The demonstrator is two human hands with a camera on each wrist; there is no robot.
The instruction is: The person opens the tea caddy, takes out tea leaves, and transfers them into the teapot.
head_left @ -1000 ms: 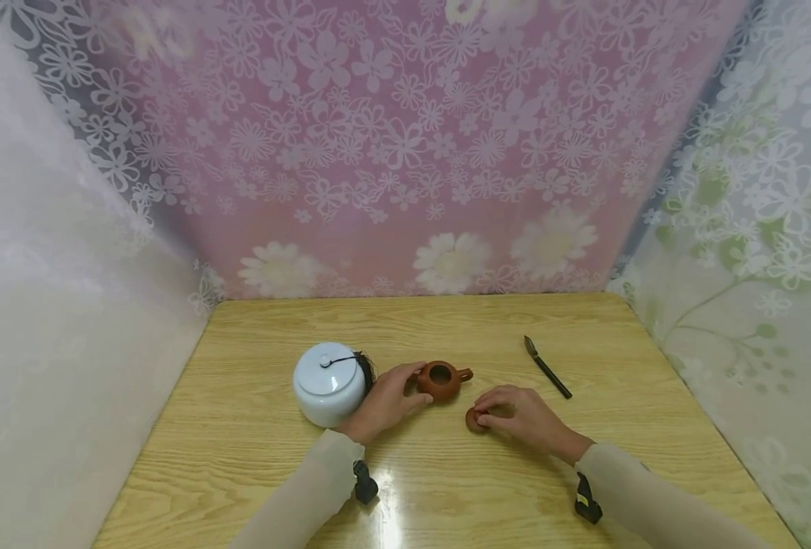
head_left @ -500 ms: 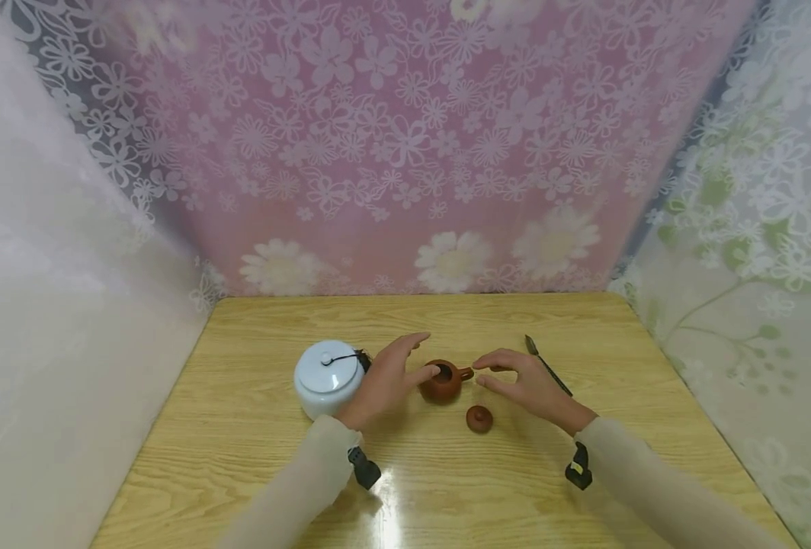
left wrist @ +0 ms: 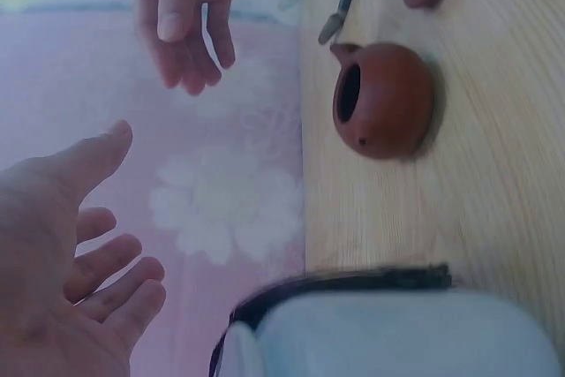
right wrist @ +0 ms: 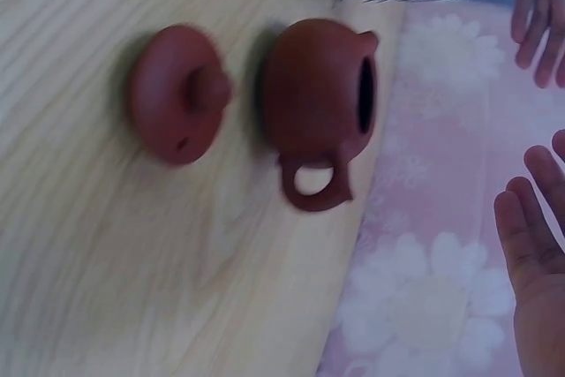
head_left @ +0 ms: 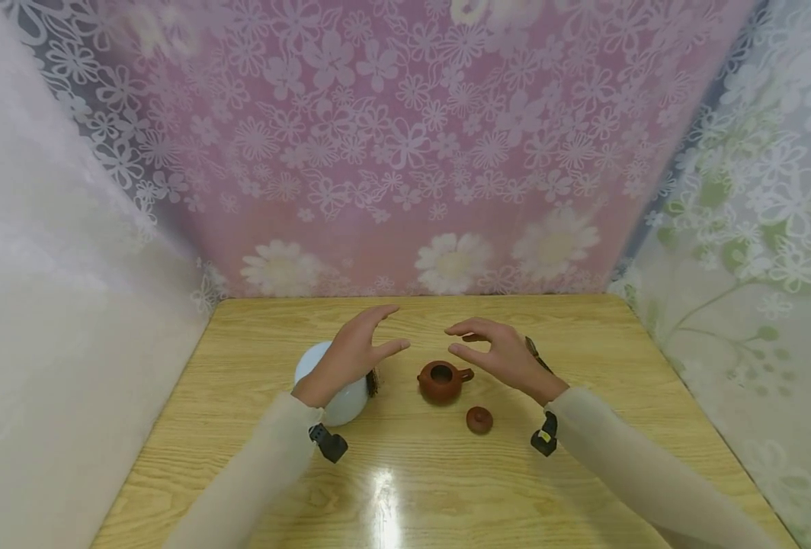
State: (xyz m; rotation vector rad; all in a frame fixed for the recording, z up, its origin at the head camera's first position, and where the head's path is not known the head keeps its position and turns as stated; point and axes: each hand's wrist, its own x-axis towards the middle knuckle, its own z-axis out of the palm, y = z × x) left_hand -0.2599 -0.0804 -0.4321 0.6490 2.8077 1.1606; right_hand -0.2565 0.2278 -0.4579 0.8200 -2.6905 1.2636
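Observation:
A small reddish-brown clay teapot (head_left: 440, 383) stands uncovered on the table, its handle toward the right. Its round lid (head_left: 479, 419) lies knob up just in front, slightly right of it; the right wrist view shows lid (right wrist: 179, 94) and teapot (right wrist: 316, 90) apart. My left hand (head_left: 351, 347) is raised with fingers spread, overlapping the white lidded jar (head_left: 347, 404) in the head view. Raised behind the teapot's handle side, my right hand (head_left: 504, 354) has its fingers loosely bent and holds nothing. Both palms face each other across a gap.
Behind the right hand lies a dark brush pen (head_left: 534, 352), partly hidden. A black tassel (head_left: 373, 382) hangs at the jar's right side. Flower-patterned curtains (head_left: 405, 152) enclose the wooden table (head_left: 241, 473) at the back and both sides.
The right hand has let go of the lid, leaving it on the table, and risen away. My left hand has left the teapot and moved up and left, over the jar.

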